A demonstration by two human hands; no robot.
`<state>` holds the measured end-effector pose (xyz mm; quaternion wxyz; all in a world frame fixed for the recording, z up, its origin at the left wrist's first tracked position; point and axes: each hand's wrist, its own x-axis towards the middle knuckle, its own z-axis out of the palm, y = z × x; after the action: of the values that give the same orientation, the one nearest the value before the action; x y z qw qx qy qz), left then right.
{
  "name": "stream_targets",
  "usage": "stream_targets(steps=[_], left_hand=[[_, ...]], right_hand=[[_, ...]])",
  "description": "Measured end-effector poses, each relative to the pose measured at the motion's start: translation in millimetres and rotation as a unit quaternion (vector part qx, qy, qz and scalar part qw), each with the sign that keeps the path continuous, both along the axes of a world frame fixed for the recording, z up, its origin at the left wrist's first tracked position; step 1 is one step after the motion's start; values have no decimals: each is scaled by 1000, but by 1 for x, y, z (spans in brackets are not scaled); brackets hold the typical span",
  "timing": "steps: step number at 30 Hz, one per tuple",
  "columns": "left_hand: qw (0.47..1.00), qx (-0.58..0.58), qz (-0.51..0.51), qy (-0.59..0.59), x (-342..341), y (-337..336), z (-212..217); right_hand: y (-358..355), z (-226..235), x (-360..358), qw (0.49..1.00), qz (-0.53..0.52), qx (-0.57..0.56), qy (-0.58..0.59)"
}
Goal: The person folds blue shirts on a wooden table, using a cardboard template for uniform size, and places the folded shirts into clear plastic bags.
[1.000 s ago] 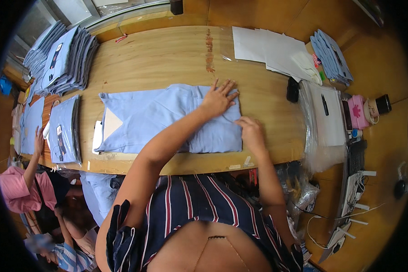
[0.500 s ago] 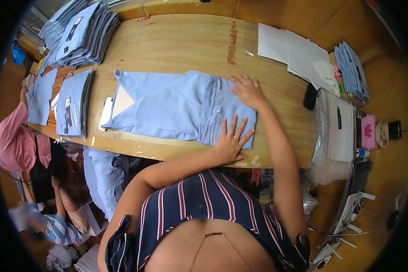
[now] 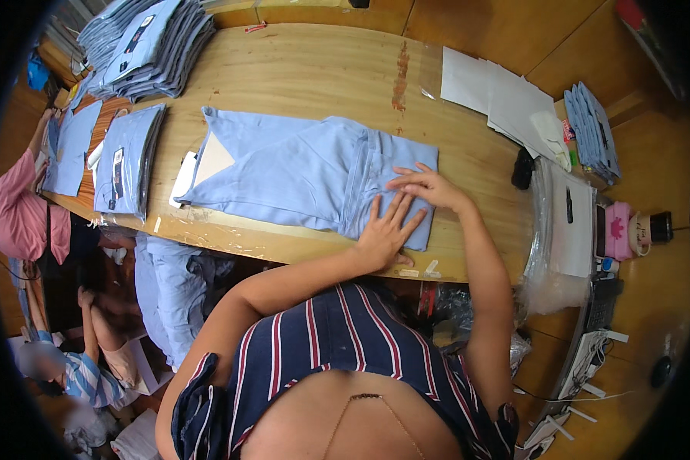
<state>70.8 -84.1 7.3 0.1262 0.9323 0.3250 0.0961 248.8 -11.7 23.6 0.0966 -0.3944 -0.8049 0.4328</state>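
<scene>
A light blue garment (image 3: 284, 165) lies partly folded on the wooden table, its right end doubled into a flat panel. Pale card shows in the V-shaped gap at its left end, and a white board edge (image 3: 184, 181) sticks out beyond it. My left hand (image 3: 386, 234) rests flat on the folded right part with its fingers spread. Just beyond it, my right hand (image 3: 425, 186) lies on the same part, fingers stretched out and their tips beside my left fingertips. Neither hand grips the cloth.
Bagged blue garments (image 3: 130, 161) lie left of the garment, with a tall stack (image 3: 157, 50) behind. White sheets (image 3: 498, 96) and a small blue pile (image 3: 593, 130) sit at the far right. Clear plastic bags (image 3: 544, 230) hang over the right edge. Two people (image 3: 24, 203) are at the left.
My right hand has moved from the garment's far right corner toward me, close to my left hand. My left hand stays pressed on the cloth. The view has shifted slightly.
</scene>
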Motion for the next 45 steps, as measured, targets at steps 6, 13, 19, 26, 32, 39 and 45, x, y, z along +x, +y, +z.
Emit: stream_targets(steps=[6, 13, 19, 26, 32, 39, 45], left_hand=[[999, -2, 2, 36, 3, 12, -3], [987, 134, 37, 80, 32, 9, -23], [917, -346, 7, -198, -33, 41, 66], [572, -529, 22, -627, -106, 17, 69], [654, -300, 465, -515, -182, -1, 1], [728, -201, 489, -437, -201, 6, -39], [803, -203, 398, -395, -185, 95, -39]], right_hand=[[-6, -10, 16, 988, -132, 64, -36], [-17, 2, 9, 979, -83, 105, -156], [-38, -10, 54, 972, -219, 66, 53], [0, 64, 1, 875, -194, -32, 443], [100, -26, -134, 950, -299, -30, 85], [108, -40, -137, 929, -306, -180, 99], [78, -52, -83, 835, -461, -215, 210]])
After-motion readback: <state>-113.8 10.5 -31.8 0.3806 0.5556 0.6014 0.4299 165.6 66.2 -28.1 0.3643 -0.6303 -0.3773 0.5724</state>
